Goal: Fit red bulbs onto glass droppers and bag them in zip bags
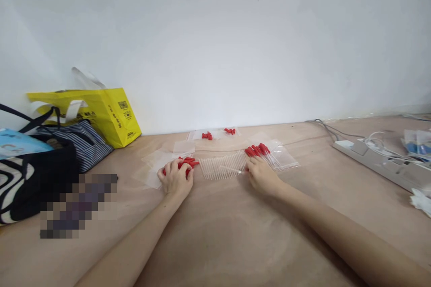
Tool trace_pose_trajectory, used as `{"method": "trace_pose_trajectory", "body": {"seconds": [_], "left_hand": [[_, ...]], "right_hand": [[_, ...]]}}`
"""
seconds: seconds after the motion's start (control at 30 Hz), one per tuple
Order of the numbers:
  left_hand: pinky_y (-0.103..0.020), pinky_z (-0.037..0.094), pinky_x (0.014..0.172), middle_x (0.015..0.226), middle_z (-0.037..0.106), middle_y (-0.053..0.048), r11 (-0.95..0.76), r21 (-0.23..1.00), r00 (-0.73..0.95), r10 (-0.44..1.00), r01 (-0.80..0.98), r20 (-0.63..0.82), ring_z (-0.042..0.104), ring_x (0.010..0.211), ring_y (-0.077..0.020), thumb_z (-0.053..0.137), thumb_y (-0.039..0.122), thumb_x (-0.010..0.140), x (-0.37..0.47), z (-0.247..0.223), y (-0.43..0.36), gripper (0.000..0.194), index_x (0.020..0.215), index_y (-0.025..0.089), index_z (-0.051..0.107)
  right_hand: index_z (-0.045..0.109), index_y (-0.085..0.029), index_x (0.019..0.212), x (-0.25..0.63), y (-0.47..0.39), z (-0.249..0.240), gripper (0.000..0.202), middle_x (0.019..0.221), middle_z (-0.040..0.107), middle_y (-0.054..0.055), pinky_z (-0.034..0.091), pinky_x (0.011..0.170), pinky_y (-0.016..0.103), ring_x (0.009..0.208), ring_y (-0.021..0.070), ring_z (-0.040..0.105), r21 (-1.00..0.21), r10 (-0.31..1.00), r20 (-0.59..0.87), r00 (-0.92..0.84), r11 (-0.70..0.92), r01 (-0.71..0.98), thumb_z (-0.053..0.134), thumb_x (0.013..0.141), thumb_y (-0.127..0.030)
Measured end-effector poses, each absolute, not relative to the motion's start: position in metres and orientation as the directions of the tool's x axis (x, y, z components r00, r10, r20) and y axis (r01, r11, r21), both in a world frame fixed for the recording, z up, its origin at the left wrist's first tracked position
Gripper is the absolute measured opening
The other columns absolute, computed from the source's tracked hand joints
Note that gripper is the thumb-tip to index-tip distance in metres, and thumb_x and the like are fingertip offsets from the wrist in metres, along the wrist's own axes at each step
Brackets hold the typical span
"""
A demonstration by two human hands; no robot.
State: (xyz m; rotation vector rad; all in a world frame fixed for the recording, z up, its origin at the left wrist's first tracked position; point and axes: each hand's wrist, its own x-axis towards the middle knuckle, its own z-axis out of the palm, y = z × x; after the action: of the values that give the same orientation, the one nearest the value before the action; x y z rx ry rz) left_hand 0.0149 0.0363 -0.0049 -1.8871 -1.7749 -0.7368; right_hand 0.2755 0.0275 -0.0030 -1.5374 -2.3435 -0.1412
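Observation:
A row of thin, whitish sticks lies side by side across the middle of the table. At its left end, my left hand has its fingers curled over a small pile of red pieces on clear plastic bags; the fingertips are partly hidden among them. One pale stick juts leftward over the row from the closed fingers of my right hand. Just beyond that hand, several white sticks with red ends lie together on a clear plastic bag.
Farther back, two small red clusters rest on clear plastic by the wall. A yellow bag, a striped bag and a black-and-white bag stand left. To the right lies a white power strip with cables.

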Motion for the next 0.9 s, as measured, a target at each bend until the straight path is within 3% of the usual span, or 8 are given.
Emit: {"method": "trace_pose_trajectory", "body": {"seconds": [0.13,0.3,0.4,0.53,0.73,0.9], "left_hand": [[-0.046,0.024,0.084,0.102,0.058,-0.008,-0.157,0.055,0.079,0.736,0.986,0.672,0.044,0.099,-0.0273,0.049,0.025,0.078,0.022,-0.001,0.027,0.013,0.074,0.020,0.060],[-0.045,0.025,0.083,0.104,0.059,-0.005,-0.446,0.046,0.348,0.755,0.894,0.555,0.046,0.098,-0.0260,0.052,0.021,0.075,0.046,-0.002,-0.006,0.007,0.071,0.022,0.058],[-0.045,0.026,0.083,0.105,0.058,-0.005,-0.543,0.092,0.440,0.757,0.835,0.483,0.046,0.099,-0.0259,0.055,0.025,0.073,0.054,-0.005,-0.018,0.009,0.081,0.023,0.058],[-0.043,0.029,0.082,0.104,0.057,-0.006,-0.583,0.149,0.479,0.766,0.799,0.428,0.046,0.098,-0.0257,0.056,0.032,0.073,0.046,-0.007,-0.014,0.024,0.096,0.025,0.057],[-0.041,0.032,0.079,0.097,0.058,-0.004,-0.608,0.187,0.517,0.770,0.771,0.373,0.048,0.094,-0.0237,0.054,0.031,0.076,0.034,-0.007,-0.008,0.013,0.083,0.026,0.064],[-0.037,0.032,0.077,0.086,0.061,-0.003,-0.615,0.230,0.486,0.759,0.755,0.433,0.051,0.086,-0.0206,0.051,0.028,0.079,0.038,-0.005,-0.008,0.012,0.075,0.023,0.061]], "right_hand": [[0.054,-0.015,0.075,0.283,0.012,-0.014,0.012,0.081,0.056,0.007,0.035,0.073,0.030,0.082,0.0188,0.046,-0.129,0.766,0.346,-0.541,0.610,0.782,0.045,0.082,-0.020],[0.053,-0.017,0.074,0.288,0.013,-0.012,0.008,0.077,0.055,0.004,0.035,0.071,0.029,0.078,0.0169,0.046,-0.208,0.732,0.318,-0.603,0.674,0.708,0.050,0.080,-0.022],[0.052,-0.017,0.076,0.284,0.012,-0.009,0.012,0.077,0.054,0.003,0.035,0.068,0.026,0.076,0.0152,0.046,-0.276,0.726,0.340,-0.598,0.685,0.674,0.056,0.076,-0.029],[0.052,-0.017,0.082,0.269,0.009,-0.010,0.025,0.079,0.053,0.003,0.033,0.068,0.026,0.077,0.0152,0.046,-0.320,0.737,0.352,-0.577,0.674,0.666,0.060,0.072,-0.039],[0.053,-0.019,0.076,0.259,0.008,-0.014,0.017,0.080,0.055,0.002,0.028,0.071,0.030,0.081,0.0166,0.047,-0.298,0.789,0.288,-0.542,0.612,0.732,0.053,0.078,-0.035],[0.048,-0.017,0.077,0.260,0.007,-0.021,0.013,0.078,0.057,0.002,0.026,0.070,0.030,0.077,0.0152,0.048,-0.318,0.801,0.383,-0.459,0.582,0.749,0.044,0.084,-0.028]]}}
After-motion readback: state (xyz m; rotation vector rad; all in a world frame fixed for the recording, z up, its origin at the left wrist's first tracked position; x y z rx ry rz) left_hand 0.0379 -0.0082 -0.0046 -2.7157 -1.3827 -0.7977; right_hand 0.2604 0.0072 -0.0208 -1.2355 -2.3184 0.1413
